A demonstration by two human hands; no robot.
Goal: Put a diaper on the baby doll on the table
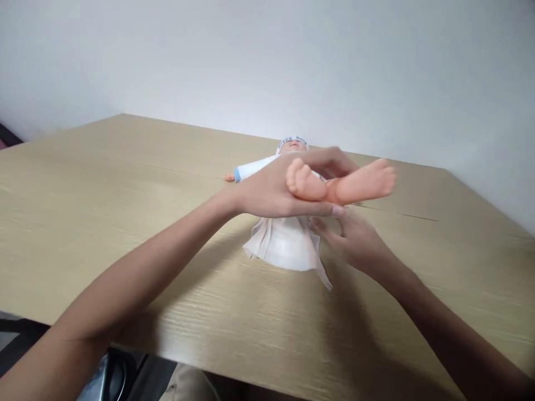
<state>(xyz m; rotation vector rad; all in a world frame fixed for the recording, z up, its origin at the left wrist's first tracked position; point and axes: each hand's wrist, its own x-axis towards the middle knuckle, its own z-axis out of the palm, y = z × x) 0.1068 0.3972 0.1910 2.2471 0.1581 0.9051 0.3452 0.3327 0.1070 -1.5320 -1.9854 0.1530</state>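
Observation:
A baby doll [292, 146] in a white garment with a blue cuff lies on its back on the wooden table [125, 223], head pointing away from me. My left hand [276, 192] is wrapped round the doll's ankles and holds both bare feet [359, 184] up off the table. Below them, my right hand [355, 239] pinches the edge of a white nappy [286, 245] spread under the doll's bottom. The doll's torso is mostly hidden behind my left hand.
A plain white wall rises behind the table's far edge. Under the near edge, at the lower left, a dark chair or bag [112, 379] shows. A thin seam [397, 213] runs across the tabletop to the right of the doll.

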